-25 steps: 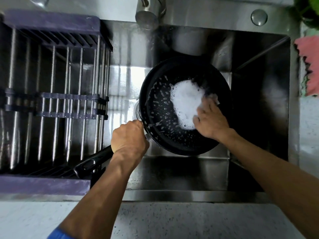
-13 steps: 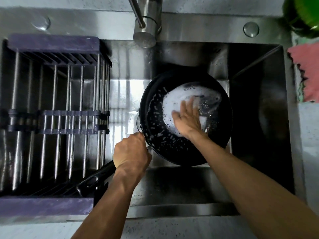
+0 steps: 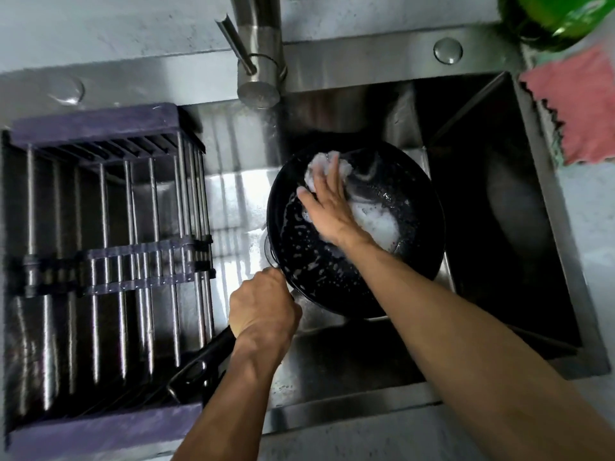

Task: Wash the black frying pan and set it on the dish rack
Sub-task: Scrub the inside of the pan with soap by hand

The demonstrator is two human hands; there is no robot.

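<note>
The black frying pan (image 3: 319, 271) is held tilted over the steel sink (image 3: 499, 227), its inside flecked with white foam. My left hand (image 3: 263, 311) grips the pan's black handle (image 3: 199, 367) close to the bowl. My right hand (image 3: 327, 204) lies with straight fingers on a soapy white sponge (image 3: 327, 163) near the pan's far rim, pressing it to the surface. A patch of foam (image 3: 379, 224) sits to the right of that hand. The dish rack (image 3: 109, 254), purple-framed with metal bars, spans the sink's left half.
The faucet (image 3: 258, 61) hangs above the sink just behind the pan, with no water visible. A pink cloth (image 3: 575, 104) lies on the counter at right, a green bottle (image 3: 559, 18) behind it. The speckled counter edge (image 3: 366, 440) runs along the front.
My right hand slid with the sponge from the pan's right side across the middle to its far rim. The left hand kept its grip on the handle.
</note>
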